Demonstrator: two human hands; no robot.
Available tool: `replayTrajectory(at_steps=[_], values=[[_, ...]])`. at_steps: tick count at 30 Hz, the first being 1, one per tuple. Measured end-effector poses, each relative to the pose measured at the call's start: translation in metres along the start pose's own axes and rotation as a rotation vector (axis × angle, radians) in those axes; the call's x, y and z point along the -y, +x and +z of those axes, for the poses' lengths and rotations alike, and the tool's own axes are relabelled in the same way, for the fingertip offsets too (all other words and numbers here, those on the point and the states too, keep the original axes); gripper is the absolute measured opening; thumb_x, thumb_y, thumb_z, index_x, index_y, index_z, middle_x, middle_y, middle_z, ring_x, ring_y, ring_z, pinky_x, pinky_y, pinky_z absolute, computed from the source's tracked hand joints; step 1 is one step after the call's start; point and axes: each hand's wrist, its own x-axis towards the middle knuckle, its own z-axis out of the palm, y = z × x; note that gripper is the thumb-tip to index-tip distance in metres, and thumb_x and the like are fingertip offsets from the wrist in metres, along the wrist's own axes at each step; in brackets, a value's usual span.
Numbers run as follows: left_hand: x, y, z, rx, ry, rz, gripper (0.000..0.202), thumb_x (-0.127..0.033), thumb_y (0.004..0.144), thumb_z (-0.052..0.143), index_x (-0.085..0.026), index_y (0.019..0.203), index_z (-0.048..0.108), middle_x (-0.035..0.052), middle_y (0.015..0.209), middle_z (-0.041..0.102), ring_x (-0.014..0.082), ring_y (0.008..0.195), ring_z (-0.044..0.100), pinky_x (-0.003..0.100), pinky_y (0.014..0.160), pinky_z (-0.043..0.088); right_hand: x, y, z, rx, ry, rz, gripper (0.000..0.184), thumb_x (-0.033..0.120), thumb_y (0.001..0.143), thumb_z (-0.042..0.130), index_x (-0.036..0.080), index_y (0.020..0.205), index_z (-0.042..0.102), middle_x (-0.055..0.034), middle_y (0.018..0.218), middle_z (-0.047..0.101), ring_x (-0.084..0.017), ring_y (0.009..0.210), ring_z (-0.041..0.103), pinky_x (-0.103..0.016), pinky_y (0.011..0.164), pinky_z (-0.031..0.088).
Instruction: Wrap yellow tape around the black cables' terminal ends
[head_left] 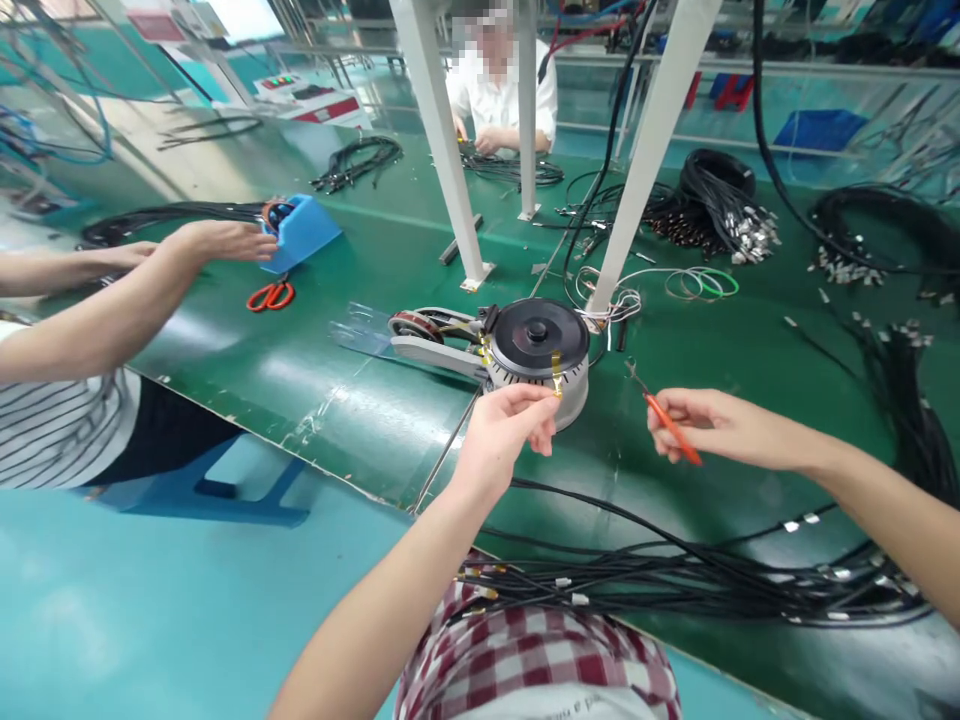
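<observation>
My left hand [517,420] is closed in a pinch on a strip of amber tape [556,372] at the front rim of a round tape dispenser [536,345]. The dispenser has a black disc on top, a pale grey body and an arm with a tape roll [416,326] reaching left. To its right, my right hand [694,425] is closed around orange-handled tweezers [673,425], whose thin metal tips point up toward the dispenser. Black cables [675,575] with white and amber-taped ends lie along the table edge in front of me.
At left, another person's arm [150,270] reaches toward a blue holder [304,235] near red-handled scissors [271,295]. White posts [442,140] stand behind the dispenser. Cable bundles [720,205] lie at the right and back. A person in white [502,100] works across the green table [360,400].
</observation>
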Motion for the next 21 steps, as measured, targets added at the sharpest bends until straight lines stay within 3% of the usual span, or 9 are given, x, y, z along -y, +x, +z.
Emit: replayTrajectory(at_steps=[3, 6, 10, 16, 21], values=[[0.0, 0.001, 0.0, 0.001, -0.01, -0.023, 0.028, -0.033, 0.074, 0.081, -0.011, 0.086, 0.068, 0.0012, 0.058, 0.063, 0.0107, 0.044, 0.054, 0.022, 0.046, 0.042, 0.027, 0.012, -0.002, 0.113, -0.049, -0.029, 0.024, 0.044, 0.092, 0.063, 0.02, 0.092, 0.06, -0.0018, 0.082, 0.061, -0.016, 0.074, 0.056, -0.028, 0.066, 0.048], [0.0, 0.001, 0.0, 0.009, -0.027, -0.043, 0.028, -0.034, 0.075, 0.081, -0.012, 0.085, 0.069, 0.0004, 0.057, 0.061, 0.0101, 0.045, 0.052, 0.022, 0.046, 0.042, 0.038, 0.03, -0.011, 0.228, -0.118, -0.065, 0.025, 0.044, 0.095, 0.058, 0.021, 0.088, 0.061, 0.0005, 0.076, 0.053, -0.014, 0.067, 0.046, -0.026, 0.058, 0.04], [0.0, 0.003, -0.001, 0.022, -0.043, -0.058, 0.027, -0.034, 0.074, 0.081, -0.012, 0.086, 0.069, 0.0006, 0.058, 0.062, 0.0094, 0.046, 0.052, 0.021, 0.047, 0.042, 0.052, 0.051, -0.023, 0.351, -0.133, -0.038, 0.03, 0.047, 0.093, 0.06, 0.02, 0.079, 0.064, -0.0002, 0.075, 0.056, -0.013, 0.064, 0.048, -0.026, 0.057, 0.04], [-0.001, 0.004, -0.002, 0.035, -0.049, -0.063, 0.026, -0.033, 0.076, 0.081, -0.012, 0.085, 0.069, 0.0003, 0.057, 0.061, 0.0091, 0.046, 0.051, 0.021, 0.049, 0.041, 0.073, 0.071, -0.026, 0.363, -0.186, 0.014, 0.04, 0.058, 0.089, 0.063, 0.02, 0.089, 0.073, 0.0012, 0.065, 0.053, -0.012, 0.058, 0.049, -0.025, 0.053, 0.039], [-0.002, 0.005, -0.002, 0.031, -0.041, -0.066, 0.027, -0.034, 0.075, 0.081, -0.013, 0.085, 0.068, 0.0001, 0.056, 0.061, 0.0092, 0.045, 0.05, 0.022, 0.049, 0.041, 0.078, 0.082, -0.028, 0.372, -0.178, 0.013, 0.05, 0.068, 0.085, 0.063, 0.019, 0.083, 0.073, 0.0019, 0.059, 0.05, -0.011, 0.054, 0.046, -0.024, 0.051, 0.04]])
